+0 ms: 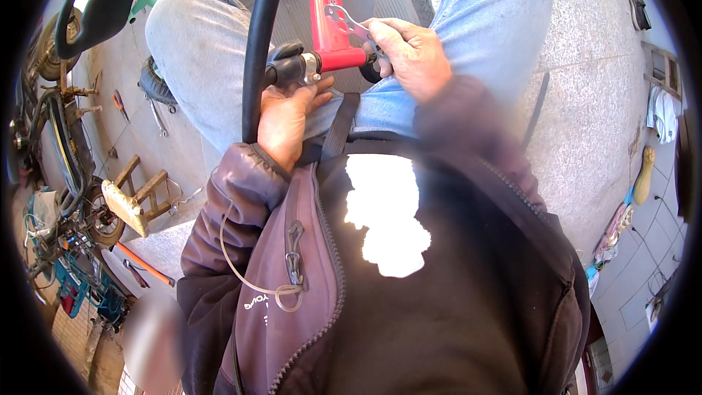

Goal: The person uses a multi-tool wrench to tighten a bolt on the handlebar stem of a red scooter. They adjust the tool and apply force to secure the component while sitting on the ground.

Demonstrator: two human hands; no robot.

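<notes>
A red metal frame (328, 14) with a short red cross tube at its lower end stands between my knees. My right hand (415, 58) pinches a flat silver wrench (346, 20) with holes and notches, its lower part at the right end of the cross tube. At the left end sits a silver clamp (311, 67), joined to a short black tube (286, 71). Under that tube my left hand (284, 118) lies with fingers stretched out and apart, close below the clamp; its thumb is mostly hidden. A long black padded bar (261, 44) passes in front of my left wrist.
On the floor to the left lie orange-handled pliers (120, 104) and a silver wrench (157, 117). A small wooden stool (136, 197) stands near them, with an orange bar (145, 262) below it. Bikes crowd the far left. A dark shoe (638, 6) is at the far right.
</notes>
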